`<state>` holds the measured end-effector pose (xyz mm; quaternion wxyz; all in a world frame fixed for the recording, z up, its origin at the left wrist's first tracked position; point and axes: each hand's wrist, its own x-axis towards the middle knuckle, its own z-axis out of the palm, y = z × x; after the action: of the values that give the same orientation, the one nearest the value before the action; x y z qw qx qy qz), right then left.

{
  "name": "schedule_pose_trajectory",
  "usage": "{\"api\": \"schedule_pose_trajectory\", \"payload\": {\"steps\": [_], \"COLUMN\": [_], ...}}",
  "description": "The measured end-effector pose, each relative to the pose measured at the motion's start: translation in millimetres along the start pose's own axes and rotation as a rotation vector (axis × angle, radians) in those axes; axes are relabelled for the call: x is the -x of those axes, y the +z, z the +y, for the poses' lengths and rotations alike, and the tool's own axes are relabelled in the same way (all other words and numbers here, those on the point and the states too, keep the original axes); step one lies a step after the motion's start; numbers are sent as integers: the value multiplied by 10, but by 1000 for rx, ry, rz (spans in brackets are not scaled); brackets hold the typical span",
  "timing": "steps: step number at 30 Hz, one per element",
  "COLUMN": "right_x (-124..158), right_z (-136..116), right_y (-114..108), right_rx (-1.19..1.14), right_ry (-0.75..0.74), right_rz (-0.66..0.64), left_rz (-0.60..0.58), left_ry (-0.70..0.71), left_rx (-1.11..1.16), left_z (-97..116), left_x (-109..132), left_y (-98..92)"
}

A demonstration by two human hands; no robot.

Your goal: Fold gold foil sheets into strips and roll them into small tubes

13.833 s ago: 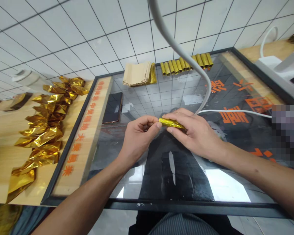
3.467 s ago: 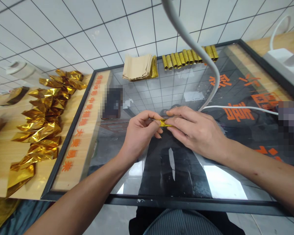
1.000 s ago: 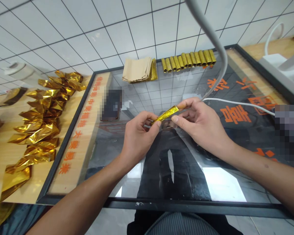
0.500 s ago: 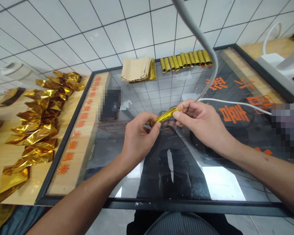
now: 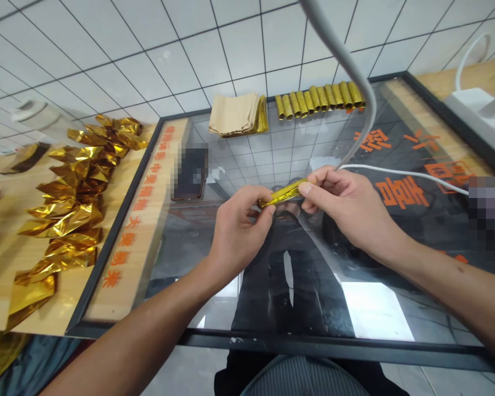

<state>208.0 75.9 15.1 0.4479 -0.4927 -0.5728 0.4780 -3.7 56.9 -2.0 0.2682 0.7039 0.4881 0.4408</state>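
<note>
A small roll of gold foil paper (image 5: 287, 192) is held at both ends above the glass tabletop (image 5: 214, 242). The thumb and fingers of my left hand (image 5: 244, 223) pinch its left end. At the right end, my right hand (image 5: 339, 198) grips it between thumb and fingers, its thumb lying on the near side. The roll tilts slightly up to the right. Several finished gold paper tubes (image 5: 319, 101) stand in a row at the back edge. Beside them lies a stack of brown-backed gold paper sheets (image 5: 233, 114).
Folded gold foil pieces (image 5: 76, 192) overlap on the wooden surface at left. A phone (image 5: 190, 173) lies on the glass. A thick grey cable (image 5: 338, 49) hangs in front, and a white cord (image 5: 404, 174) runs right to a blurred item. A white power strip (image 5: 474, 104) sits at right.
The roll has turned a little between my fingers, so a smooth flat strip now shows along its top. Both hands stay pinched on its ends. The whole view has shifted slightly.
</note>
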Motion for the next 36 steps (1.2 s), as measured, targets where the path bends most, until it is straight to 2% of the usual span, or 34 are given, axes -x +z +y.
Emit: {"api": "schedule_pose_trajectory", "payload": {"steps": [4,10,15,19,25,36], "right_x": [-10,-26,-29,-23,5,66], "right_z": [18,47,49,35,40,80], "right_y": [-14,-14,-17,-8,21,70], "right_rx": [5,-47,-35,-27,76,89], "right_ry": [17,55,67,43,-30,-78], "right_rz": [8,27,28,13,-50,-109], "left_rz": [8,52,40,-2,5,-4], "left_ry": [15,-37,-52,-33,-42,-98], "left_rx": [48,123,163,91,17,-48], "left_z": [17,20,18,54,60,22], "left_x": [2,22,34,27,17,21], "left_y": [-2,13,20,14,8,16]}}
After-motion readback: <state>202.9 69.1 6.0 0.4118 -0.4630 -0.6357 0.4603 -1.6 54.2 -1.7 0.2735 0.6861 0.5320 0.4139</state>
